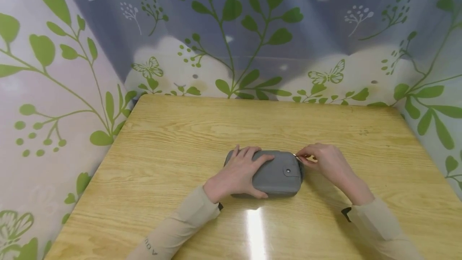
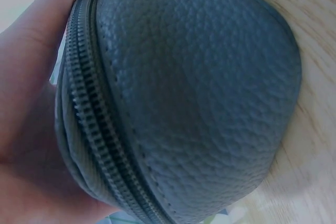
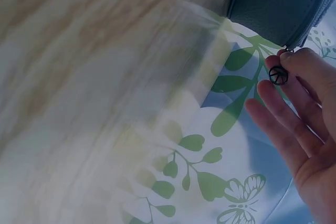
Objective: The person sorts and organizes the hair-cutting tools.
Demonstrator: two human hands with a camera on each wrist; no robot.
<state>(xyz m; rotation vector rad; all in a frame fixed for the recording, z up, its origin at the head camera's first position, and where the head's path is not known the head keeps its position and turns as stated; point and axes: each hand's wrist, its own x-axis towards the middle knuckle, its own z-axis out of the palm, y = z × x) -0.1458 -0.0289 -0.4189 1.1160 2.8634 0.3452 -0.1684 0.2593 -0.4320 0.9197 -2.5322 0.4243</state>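
A grey pebbled-leather zip pouch (image 1: 278, 175) lies on the table, with a small snap tab near its right end. My left hand (image 1: 240, 171) grips its left part, fingers spread over the top and thumb at the near edge. Close up in the left wrist view, the zipper (image 2: 97, 108) curves along the pouch's side beside the palm. At the far right corner, my right hand (image 1: 326, 161) pinches the zipper pull between thumb and forefinger. A round, wheel-like charm (image 3: 278, 75) on the pull shows in the right wrist view, the other fingers extended below it.
The pouch rests on a light wood-grain table (image 1: 173, 139). Behind the table and along both sides hangs a cloth (image 1: 231, 51) printed with green leaves and butterflies. A bright light reflection lies on the tabletop near the front.
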